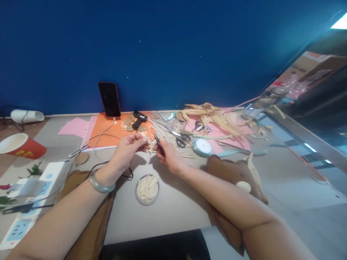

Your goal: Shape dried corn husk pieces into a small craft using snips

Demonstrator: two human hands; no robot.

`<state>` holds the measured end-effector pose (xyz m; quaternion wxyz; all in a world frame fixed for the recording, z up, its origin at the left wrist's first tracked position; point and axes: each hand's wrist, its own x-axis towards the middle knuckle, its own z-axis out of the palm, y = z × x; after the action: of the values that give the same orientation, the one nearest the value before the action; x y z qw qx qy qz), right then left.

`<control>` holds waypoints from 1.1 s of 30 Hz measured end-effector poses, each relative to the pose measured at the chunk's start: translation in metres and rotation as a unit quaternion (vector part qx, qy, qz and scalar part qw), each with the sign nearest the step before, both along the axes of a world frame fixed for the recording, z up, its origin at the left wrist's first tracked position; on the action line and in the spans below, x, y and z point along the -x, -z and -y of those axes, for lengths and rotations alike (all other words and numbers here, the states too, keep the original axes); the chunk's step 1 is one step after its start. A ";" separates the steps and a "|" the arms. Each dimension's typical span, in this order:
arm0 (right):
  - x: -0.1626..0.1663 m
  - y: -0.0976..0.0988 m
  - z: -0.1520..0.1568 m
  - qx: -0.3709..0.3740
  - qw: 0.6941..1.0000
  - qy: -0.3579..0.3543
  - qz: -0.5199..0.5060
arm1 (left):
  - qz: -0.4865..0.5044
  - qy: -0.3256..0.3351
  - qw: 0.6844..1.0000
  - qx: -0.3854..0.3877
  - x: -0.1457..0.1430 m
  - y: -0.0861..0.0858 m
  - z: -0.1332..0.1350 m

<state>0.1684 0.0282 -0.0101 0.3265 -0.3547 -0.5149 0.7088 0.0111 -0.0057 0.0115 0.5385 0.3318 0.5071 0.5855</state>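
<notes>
From where I sit, the small pale strip [146, 140] of straw-like material is the centre of things. It is held just above the grey tabletop [176, 206], in front of the orange paper sheet [108, 135], and is pinched between the thumb and forefinger of the left hand [127, 148], which are drawn narrow onto it. The strip is too small for me to be sure of its long axis, but it seems to run roughly left to right, with its free end toward the right hand [169, 159]. That hand is curled tight around small dark scissors [158, 143], whose blades angle up and to the left. Their tips are just beside the strip's free end, though I cannot tell whether they touch it. So the strip lies just left of the blades, and the two hands are near each other. Directly below them, nearer the person, stands a round clear dish [147, 189] of pale cut pieces. To the right lie larger black-handled scissors [179, 138] and a pale blue ribbon roll [202, 146]. Behind are a black glue gun [139, 119], a dark phone [109, 98] leaning on the blue wall, and a bundle of dried straw [214, 116].
</notes>
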 end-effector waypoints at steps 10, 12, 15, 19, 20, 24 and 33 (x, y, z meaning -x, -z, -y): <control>0.001 0.001 0.005 -0.031 0.999 -0.027 0.014 | -0.018 -0.019 0.999 -0.029 0.000 0.002 0.000; 0.001 0.002 0.005 -0.035 0.999 -0.031 0.015 | -0.020 -0.021 0.999 -0.025 0.000 0.002 0.000; 0.001 0.003 0.005 -0.040 0.998 -0.035 0.015 | -0.021 -0.024 0.999 -0.016 -0.001 0.000 0.001; 0.001 0.003 0.005 -0.041 0.998 -0.037 0.018 | -0.020 -0.029 0.999 -0.015 -0.002 -0.001 0.001; 0.001 0.003 0.006 -0.042 0.998 -0.037 0.020 | -0.021 -0.031 0.999 -0.016 -0.002 -0.001 0.001; 0.002 0.003 0.006 -0.047 0.998 -0.034 0.018 | -0.024 -0.038 0.999 -0.017 -0.003 0.000 0.001; 0.001 0.003 0.005 -0.060 0.997 -0.035 0.028 | -0.021 -0.035 0.999 -0.011 -0.002 -0.001 0.001</control>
<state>0.1670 0.0229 -0.0132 0.3077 -0.3360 -0.5779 0.6771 0.0134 -0.0068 0.0121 0.5034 0.3318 0.5228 0.6026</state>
